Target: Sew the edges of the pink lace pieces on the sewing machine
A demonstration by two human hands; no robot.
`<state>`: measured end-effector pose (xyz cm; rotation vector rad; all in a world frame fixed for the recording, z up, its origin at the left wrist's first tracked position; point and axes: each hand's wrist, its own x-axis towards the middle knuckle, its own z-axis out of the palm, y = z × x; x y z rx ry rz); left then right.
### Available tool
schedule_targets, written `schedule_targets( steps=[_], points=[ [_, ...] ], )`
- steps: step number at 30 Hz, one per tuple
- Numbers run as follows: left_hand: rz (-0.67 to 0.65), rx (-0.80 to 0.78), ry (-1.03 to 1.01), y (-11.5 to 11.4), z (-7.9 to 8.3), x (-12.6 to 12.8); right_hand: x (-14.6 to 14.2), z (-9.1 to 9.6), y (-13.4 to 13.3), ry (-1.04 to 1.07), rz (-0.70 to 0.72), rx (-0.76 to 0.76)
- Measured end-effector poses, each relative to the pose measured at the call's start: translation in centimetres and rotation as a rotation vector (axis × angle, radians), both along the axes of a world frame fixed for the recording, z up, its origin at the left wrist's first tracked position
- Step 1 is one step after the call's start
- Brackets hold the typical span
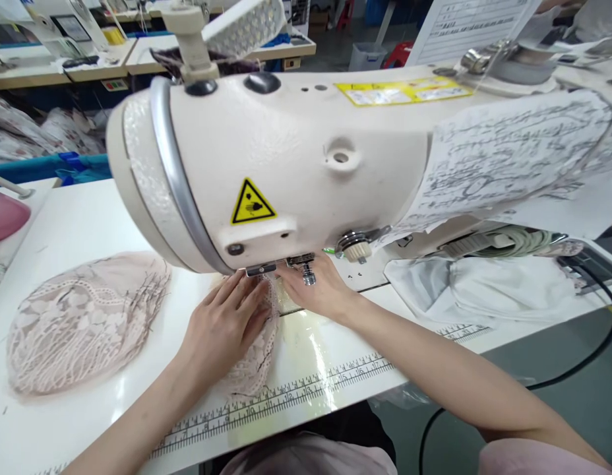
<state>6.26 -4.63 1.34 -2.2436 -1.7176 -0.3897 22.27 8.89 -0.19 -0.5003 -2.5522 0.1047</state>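
A white sewing machine (296, 152) fills the middle of the head view. Under its head lies a pale pink lace piece (254, 369). My left hand (227, 316) rests on this lace with its fingers stretched forward, their tips near the lower edge of the machine head. On the other side of the presser area is my right hand (318, 287), close to the lace edge. The machine head and a metal screw cover part of its fingers, so I cannot see what they touch. The needle is hidden too.
A second lace piece (88, 323) with dark loose threads lies at the left. White fabric (484, 287) and a coiled greenish band (514, 243) are at the right. A printed ruler (286, 396) runs along the table's front edge. A black cable (573, 369) hangs at the right.
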Motion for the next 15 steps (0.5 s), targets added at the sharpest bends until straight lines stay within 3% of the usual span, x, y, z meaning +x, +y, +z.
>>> schedule_targets(
  steps=[4,7,10,15],
  points=[
    [-0.163,0.026,0.035,-1.3,2.9,0.5,0.5,0.3,-0.1,-0.020,0.049,0.080],
    [-0.344,0.050,0.119,-3.9,4.2,0.2,0.7,0.6,-0.2,-0.037,0.169,0.079],
    [-0.419,0.047,0.202,-7.4,3.5,-0.4,0.8,0.7,-0.3,-0.059,0.347,0.107],
    [-0.270,-0.057,0.121,-10.9,1.3,-0.3,0.8,0.6,-0.3,-0.096,0.478,0.065]
  ],
)
